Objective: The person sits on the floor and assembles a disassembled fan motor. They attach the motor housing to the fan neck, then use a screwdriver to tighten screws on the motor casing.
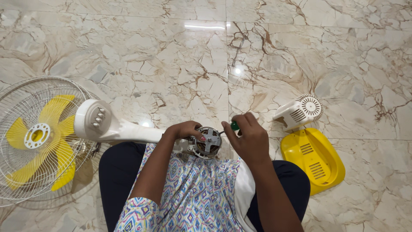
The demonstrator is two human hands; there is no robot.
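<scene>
Left hand (pixel 185 129) is seen in the head view curled over the left rim of a fan motor (pixel 209 141), fingers pressed against its casing. Right hand (pixel 250 138) is closed in a pinch around a screwdriver (pixel 234 126), of which only the green handle end is exposed; the thin shaft is faintly seen running left toward the motor top.

Counts: one motor, one screwdriver, one white fan stand (pixel 112 126), one fan head, two loose covers, two hands.

Motor appearance: round, grey metal, with a cross-shaped bracket across its face and dark windings visible through the gaps. It is positioned in the person's lap, between the two hands, at the end of the white stand, which is laid across the left knee. Four buttons are noted on the stand's rounded end.

To the left, a white wire fan guard (pixel 25 99) with yellow blades (pixel 56 112) is lying on the marble floor (pixel 171 64); its left edge is cut off by the frame. To the right, a white vented motor cover (pixel 300 111) is resting just beside a yellow housing cover (pixel 313 159).

The screwdriver tip and the motor's underside are hidden.
</scene>
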